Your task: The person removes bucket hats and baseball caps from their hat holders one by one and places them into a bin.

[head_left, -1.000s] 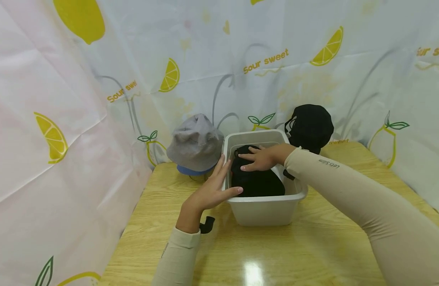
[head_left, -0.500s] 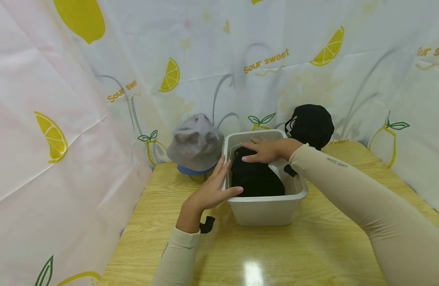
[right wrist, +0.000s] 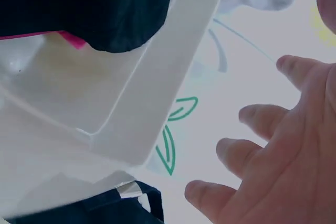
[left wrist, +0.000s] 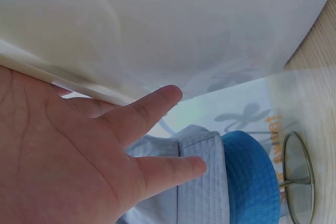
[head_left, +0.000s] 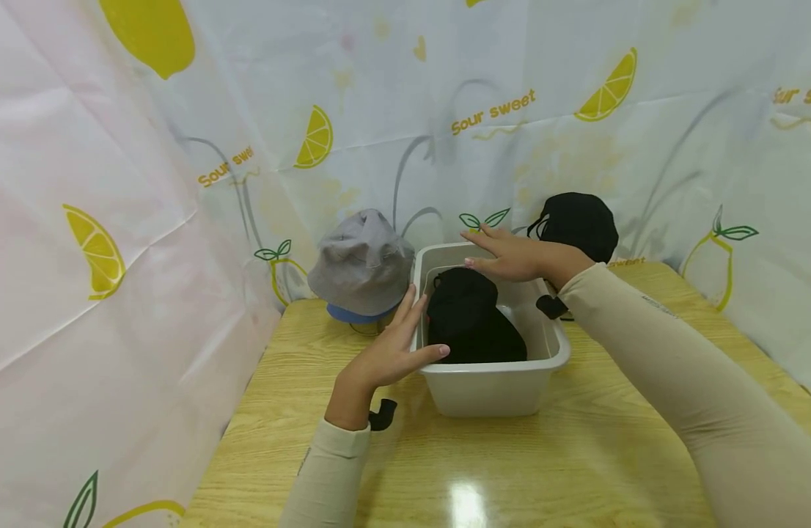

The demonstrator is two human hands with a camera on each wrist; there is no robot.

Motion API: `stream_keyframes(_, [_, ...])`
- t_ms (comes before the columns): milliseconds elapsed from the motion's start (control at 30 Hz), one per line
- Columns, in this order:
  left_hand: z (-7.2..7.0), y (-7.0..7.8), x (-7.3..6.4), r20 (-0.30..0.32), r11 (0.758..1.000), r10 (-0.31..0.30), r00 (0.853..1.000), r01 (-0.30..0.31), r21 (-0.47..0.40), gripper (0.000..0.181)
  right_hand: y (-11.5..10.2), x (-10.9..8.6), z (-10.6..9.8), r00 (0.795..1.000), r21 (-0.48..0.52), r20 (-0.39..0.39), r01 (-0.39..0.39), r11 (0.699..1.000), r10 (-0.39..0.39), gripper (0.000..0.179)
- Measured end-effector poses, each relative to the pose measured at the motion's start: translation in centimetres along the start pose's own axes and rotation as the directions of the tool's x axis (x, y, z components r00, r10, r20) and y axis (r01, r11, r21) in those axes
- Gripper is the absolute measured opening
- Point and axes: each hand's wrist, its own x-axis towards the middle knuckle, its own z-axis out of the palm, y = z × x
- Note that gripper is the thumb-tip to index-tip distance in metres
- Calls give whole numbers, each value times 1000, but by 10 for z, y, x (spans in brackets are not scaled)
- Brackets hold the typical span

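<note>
Black cap [head_left: 474, 317] seems soft and light, best pinched at its crown [head_left: 463, 297]; left hand [head_left: 387, 353] and right hand [head_left: 514, 257], both outstretched, grasp nothing.

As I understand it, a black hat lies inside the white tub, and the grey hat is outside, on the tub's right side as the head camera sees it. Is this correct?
Not quite: the grey hat is on the left side of the white tub, as the head view shows. A black hat does lie inside.
</note>
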Motion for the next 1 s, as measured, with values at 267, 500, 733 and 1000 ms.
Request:
stream_keyframes(267, [-1,2,0,-7,1000,11,1000,-11,-1,98,10,-20,-7,994,34,-114,6,999,-2,74])
stream_keyframes(500, [-1,2,-1,-6,1000,2,1000,-2,-4,99,20,-38,-13,973,11,-230,-17,1000,19,70])
stream_keyframes(733, [0,1,-1,-13,1000,11,1000,-11,4,97,33,-53,-12,935,56,-351,-24,998,42,70])
stream_keyframes(1000, [0,1,-1,-13,1000,15,1000,-15,-1,97,50,-62,-5,861,32,-504,-65,997,72,71])
